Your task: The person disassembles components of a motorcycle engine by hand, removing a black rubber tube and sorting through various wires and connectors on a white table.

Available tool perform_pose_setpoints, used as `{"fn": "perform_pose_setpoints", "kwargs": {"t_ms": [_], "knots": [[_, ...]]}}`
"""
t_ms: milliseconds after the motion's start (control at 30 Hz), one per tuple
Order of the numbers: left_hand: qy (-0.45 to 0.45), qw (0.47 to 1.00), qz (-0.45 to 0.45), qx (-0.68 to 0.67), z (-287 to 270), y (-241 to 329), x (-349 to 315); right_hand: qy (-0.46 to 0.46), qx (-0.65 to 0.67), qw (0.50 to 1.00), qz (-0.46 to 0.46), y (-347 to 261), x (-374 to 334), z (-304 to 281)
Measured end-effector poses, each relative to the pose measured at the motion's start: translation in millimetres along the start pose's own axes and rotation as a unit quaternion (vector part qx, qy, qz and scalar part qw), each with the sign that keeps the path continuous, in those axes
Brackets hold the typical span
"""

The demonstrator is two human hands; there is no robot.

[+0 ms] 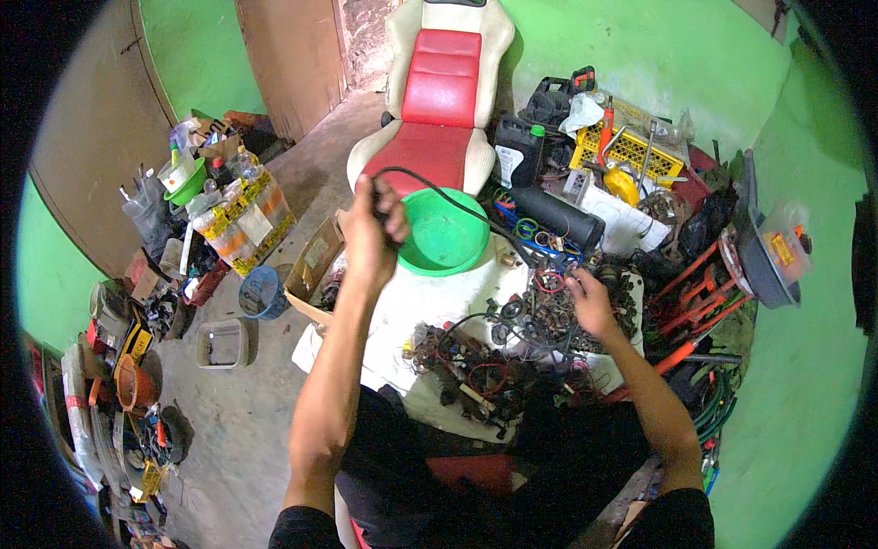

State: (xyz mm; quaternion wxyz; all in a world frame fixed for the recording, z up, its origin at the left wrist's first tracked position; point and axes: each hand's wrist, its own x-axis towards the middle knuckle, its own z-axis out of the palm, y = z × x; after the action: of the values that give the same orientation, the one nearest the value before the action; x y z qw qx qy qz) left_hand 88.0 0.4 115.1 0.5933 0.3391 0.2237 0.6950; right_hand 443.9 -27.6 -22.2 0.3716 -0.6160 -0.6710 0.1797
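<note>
A black cable (448, 198) arcs over the green basin (476, 212), and my left hand (373, 240) is closed around one end of it, raised at the basin's left side. The cable slopes down rightward toward a heap of small dark parts and wires (540, 316). Over the right part of that heap is my right hand (593, 304), its fingers pinched together near the cable's lower end. What they grip is too small to make out. A red wire loop (550, 281) lies just left of those fingertips. More dark parts and tangled wires (466, 371) are piled nearer to me on the white sheet (430, 316).
Behind the basin stands a red and white seat (443, 82). An open cardboard box (314, 265) and a blue basket (262, 294) are at the left. A yellow crate (631, 146), a black jerrycan (519, 154) and a red metal stand (700, 288) crowd the right.
</note>
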Motion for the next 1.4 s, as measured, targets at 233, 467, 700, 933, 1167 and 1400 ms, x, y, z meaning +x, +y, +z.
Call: {"fn": "perform_pose_setpoints", "kwargs": {"t_ms": [233,467,700,933,1167,1400], "knots": [[-0.308,0.844,0.036,0.437,36,-51,-37,-0.116,0.047,0.989,-0.076,-96,-23,23],[-0.232,0.713,0.061,0.658,44,-71,-63,-0.086,0.063,0.990,-0.097,-123,-28,15],[-0.214,0.690,0.223,0.654,27,-103,-62,-0.114,0.189,0.975,0.012,-114,-33,21],[-0.076,0.854,-0.016,0.514,31,-125,-61,-0.160,0.235,0.958,0.025,-129,-41,30],[0.063,0.968,-0.234,0.065,47,-121,-60,-0.097,0.045,0.982,-0.158,-130,-41,32],[0.046,0.951,-0.305,-0.033,33,-121,-59,0.010,0.047,0.985,-0.164,-134,-35,39]]}}
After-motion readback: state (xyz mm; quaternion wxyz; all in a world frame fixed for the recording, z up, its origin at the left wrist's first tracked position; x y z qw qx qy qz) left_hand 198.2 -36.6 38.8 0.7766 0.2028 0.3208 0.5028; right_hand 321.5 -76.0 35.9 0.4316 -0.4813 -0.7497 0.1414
